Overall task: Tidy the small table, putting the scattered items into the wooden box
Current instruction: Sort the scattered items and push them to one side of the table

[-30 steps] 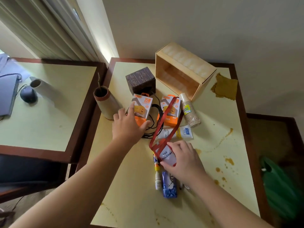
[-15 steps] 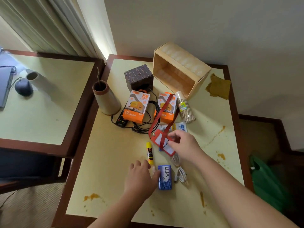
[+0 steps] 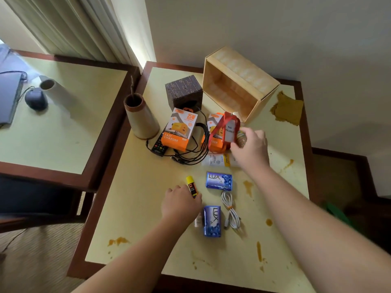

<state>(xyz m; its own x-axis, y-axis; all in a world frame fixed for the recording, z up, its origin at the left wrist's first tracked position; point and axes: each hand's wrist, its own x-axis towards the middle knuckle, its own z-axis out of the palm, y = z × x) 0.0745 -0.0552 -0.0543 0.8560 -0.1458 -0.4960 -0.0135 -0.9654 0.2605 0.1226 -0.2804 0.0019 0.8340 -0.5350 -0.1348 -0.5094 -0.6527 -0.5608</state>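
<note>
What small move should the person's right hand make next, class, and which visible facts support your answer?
Probably carry the red lanyard badge the short way up and right into the wooden box. The right hand already holds it lifted above the orange charger boxes, and the box lies on its side with its open face toward the hand, seemingly empty. The left hand is busy at the glue stick.

My left hand (image 3: 179, 203) lies knuckles up, fingers curled; my right hand (image 3: 250, 148) is stretched far forward, fingers pinched closed.

wooden box (image 3: 262, 80) on its side, empty | red lanyard badge (image 3: 226, 132) lifted
</note>
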